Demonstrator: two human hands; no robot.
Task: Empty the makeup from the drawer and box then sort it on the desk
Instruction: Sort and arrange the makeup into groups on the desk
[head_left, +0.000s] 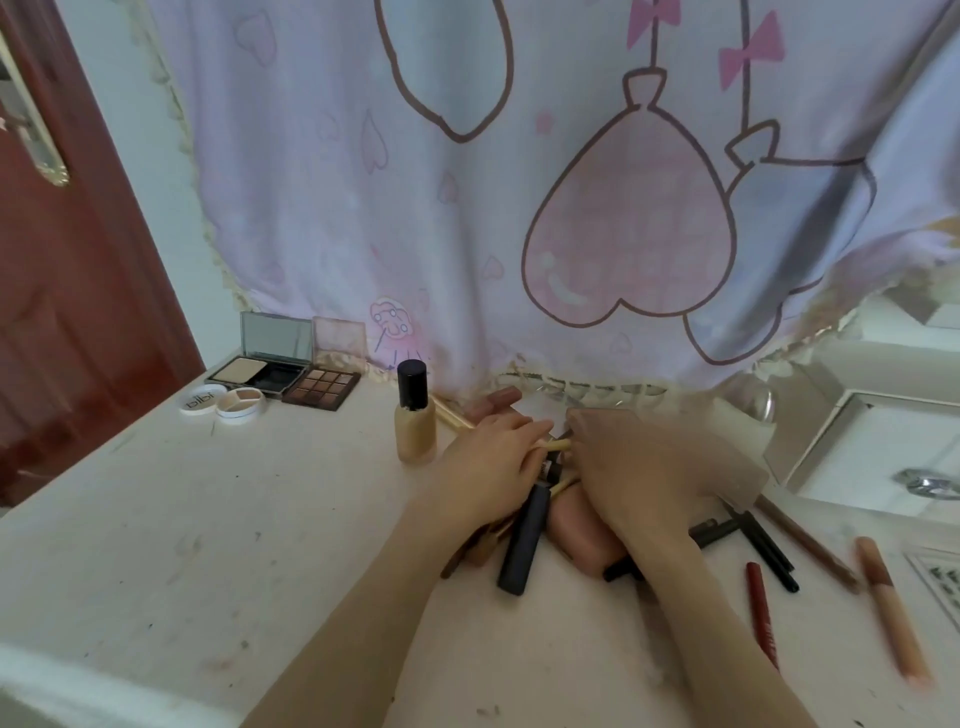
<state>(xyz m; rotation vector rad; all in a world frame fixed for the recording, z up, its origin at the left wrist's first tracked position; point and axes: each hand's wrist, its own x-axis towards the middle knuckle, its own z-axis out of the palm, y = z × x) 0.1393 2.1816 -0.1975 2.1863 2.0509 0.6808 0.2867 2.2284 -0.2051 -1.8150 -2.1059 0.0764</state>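
The left hand (488, 457) curls its fingers around a few thin cream-and-gold sticks (556, 445), probably brushes or pencils, directly right of the tall glass foundation bottle with the black cap (414, 415), which serves as the landmark here. The right hand (631, 467), further right of that bottle, is motion-blurred; its fingers bend down into the same bundle, but whether it grips anything I cannot tell. Beneath and between both hands lies an unsorted heap: a dark cylindrical tube (524, 540) and a pink rounded container (576, 530), nearer the viewer than the bottle. Far right of the bottle, loose items sprawl on the pale scuffed desk (208, 545): black pencils (763, 540), a dark red stick (761, 608) and a peach lip-gloss tube (888, 608). Left of the bottle the sorting looks done for one group: an open powder compact with mirror (270, 358), a brown nine-pan eyeshadow palette (322, 389) and a small round white compact with its lid beside it (226, 401) sit together. Judging by this, the emptying appears largely finished, while the slender items remain to be grouped. At the far right edge a white open drawer or box (872, 447) is cut off, its contents unreadable, and a printed curtain (519, 182) hangs behind the desk, so whatever lies behind it is unseen.
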